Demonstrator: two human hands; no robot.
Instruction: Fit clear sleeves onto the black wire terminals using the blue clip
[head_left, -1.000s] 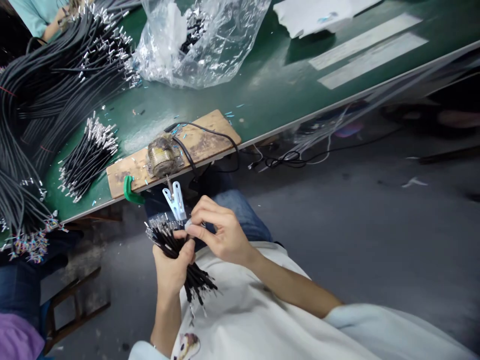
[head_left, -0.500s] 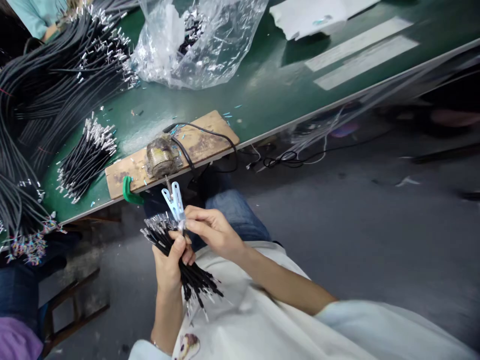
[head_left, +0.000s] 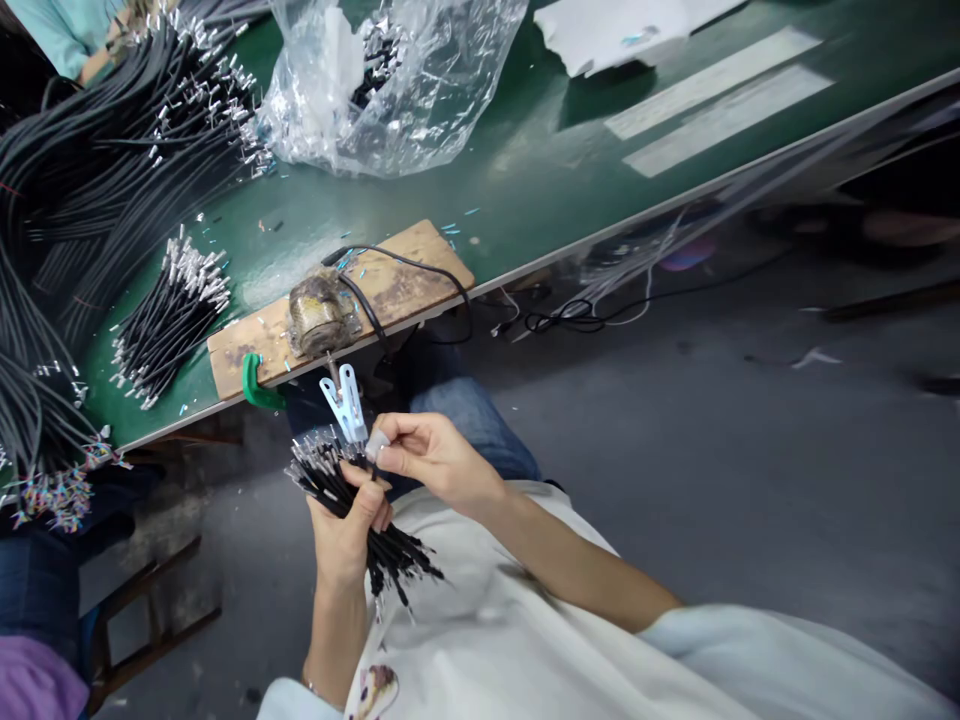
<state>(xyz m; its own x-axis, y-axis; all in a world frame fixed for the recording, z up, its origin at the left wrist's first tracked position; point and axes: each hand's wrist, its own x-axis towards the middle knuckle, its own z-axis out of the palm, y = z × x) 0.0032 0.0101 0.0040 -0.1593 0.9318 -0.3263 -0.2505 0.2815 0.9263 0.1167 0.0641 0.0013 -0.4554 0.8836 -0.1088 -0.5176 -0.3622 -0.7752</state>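
My left hand [head_left: 346, 530] is closed round a bundle of short black wires [head_left: 352, 505] with metal ends, held over my lap. My right hand [head_left: 431, 460] pinches the tip of one wire at the top of the bundle, fingers pressed together. Just above them a pale blue clip [head_left: 343, 402] hangs from a small motor-like device [head_left: 319, 312], which is fixed to a wooden board [head_left: 405, 275]. A green clamp [head_left: 255, 385] holds the board to the edge of the green table [head_left: 525, 160].
A pile of finished short wires [head_left: 169, 315] lies on the table to the left. Long black cables [head_left: 90, 170] fill the far left. A clear plastic bag [head_left: 397, 80] sits behind. Another person's arm [head_left: 82, 40] shows at top left. Loose cords [head_left: 577, 315] hang under the table edge.
My right hand shifted slightly up and left, its pinch now on a wire tip under the clip. The bundle stays in my left hand.
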